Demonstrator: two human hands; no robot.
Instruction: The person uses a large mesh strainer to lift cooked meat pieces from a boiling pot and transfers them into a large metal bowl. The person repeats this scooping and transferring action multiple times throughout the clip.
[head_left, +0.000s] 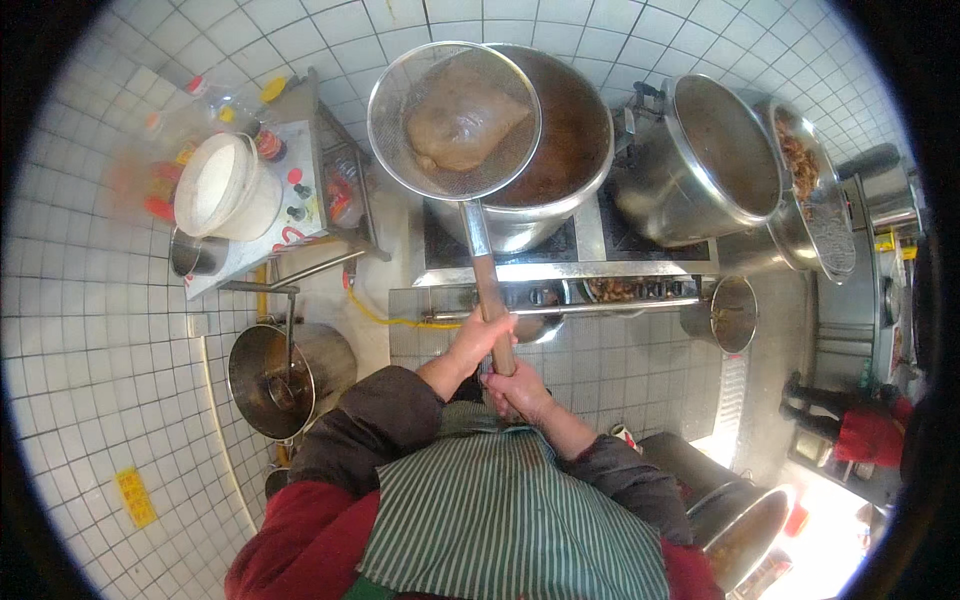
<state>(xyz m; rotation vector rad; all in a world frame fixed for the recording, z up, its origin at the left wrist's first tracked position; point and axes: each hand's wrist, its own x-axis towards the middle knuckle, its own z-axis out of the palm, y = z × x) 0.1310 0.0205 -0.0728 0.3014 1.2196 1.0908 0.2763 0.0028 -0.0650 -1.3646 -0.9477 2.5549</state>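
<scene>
My left hand (478, 341) grips the brown wooden handle of a large round wire-mesh strainer (390, 142) partway along. Closer to my body, my right hand (519, 388) is closed around the same handle near its end. A pale brown, glossy lump of food (465, 124), perhaps meat, lies in the mesh. The strainer is raised over the left side of a big steel stockpot (574, 112) of dark brown liquid, covering part of its opening. The pot stands on a steel stove (592, 270).
A second stockpot (727, 150) of brown liquid stands right of the first. Farther right is a pan with shredded brown food (796, 157). At left, a white bucket (255, 199) and bottles crowd a small table, above a steel pot (330, 367). A person in red (870, 435) is at far right.
</scene>
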